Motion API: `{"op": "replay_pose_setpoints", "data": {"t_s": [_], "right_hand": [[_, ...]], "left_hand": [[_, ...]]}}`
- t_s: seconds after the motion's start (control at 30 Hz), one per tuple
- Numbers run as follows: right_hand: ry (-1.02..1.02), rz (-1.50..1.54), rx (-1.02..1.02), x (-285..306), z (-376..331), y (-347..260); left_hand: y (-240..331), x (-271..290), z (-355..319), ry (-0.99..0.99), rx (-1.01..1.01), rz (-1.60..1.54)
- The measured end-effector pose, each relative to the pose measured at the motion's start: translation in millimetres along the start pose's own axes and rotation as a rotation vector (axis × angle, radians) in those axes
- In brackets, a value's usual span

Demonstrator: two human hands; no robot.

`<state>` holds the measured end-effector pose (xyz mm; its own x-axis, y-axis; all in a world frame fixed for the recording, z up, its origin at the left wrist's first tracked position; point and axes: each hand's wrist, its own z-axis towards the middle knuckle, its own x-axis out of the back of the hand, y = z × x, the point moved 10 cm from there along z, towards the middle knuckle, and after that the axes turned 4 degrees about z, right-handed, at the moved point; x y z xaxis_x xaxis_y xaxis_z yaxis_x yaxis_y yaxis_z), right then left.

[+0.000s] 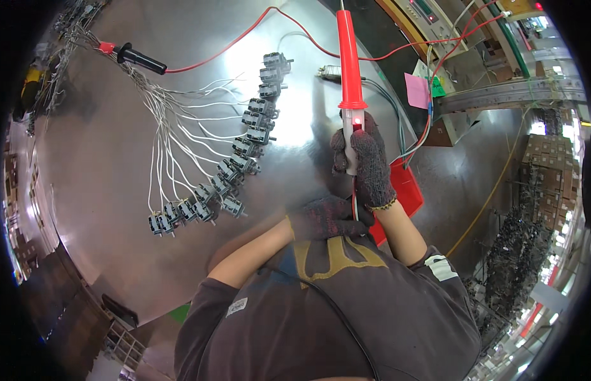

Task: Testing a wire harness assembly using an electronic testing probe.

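In the head view, my right hand [370, 162], in a dark knitted glove, was clamped around the pale lower grip of a long red probe [347, 63], thumb and fingers wrapped about it just beneath a small red light that was lit. The probe pointed away from my body, its thin metal tip running out past the upper edge, and a cord [354, 202] left its lower end and ran down toward my other glove. My left hand [322, 218], gloved the same way and a little blurred, lay low in front of my dark top [346, 305], right beside that cord; I could not tell whether its fingers were closed on anything. Left of the probe and well apart from both hands, a curving row of small dark components [258, 135] with short shafts lay on the shiny metal worktop [95, 159]. White wires [159, 108] fanned out from them and gathered into a bundle toward the upper left, where a black-handled clip [141, 59] with a red end met the bundle. A red lead [244, 35] looped from that clip across the worktop, passing behind the probe toward an instrument [425, 14] at the upper right. A pale cylinder [331, 72] with grey cables lay just behind the probe. Near my right wrist sat a red tray [406, 190], partly hidden by my arm, and farther up hung a pink paper [417, 90] beside a green one.
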<state>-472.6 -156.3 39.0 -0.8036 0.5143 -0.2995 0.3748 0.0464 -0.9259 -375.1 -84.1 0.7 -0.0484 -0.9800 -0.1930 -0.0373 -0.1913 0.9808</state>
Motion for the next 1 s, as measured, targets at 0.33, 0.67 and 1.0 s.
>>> {"op": "replay_pose_setpoints", "data": {"t_s": [0.33,0.67,1.0], "right_hand": [[0.02,-0.382,0.197,32.9,5.4,-64.9],[-0.143,-1.573,0.573,84.0,-6.9,-194.5],[-0.284,-1.518,0.451,64.1,58.3,-198.6]], "left_hand": [[10.7,14.1,-5.4,0.085,0.059,0.082],[-5.4,0.9,0.5,0.014,0.051,-0.124],[-0.8,4.2,0.0,0.031,0.079,-0.01]]}}
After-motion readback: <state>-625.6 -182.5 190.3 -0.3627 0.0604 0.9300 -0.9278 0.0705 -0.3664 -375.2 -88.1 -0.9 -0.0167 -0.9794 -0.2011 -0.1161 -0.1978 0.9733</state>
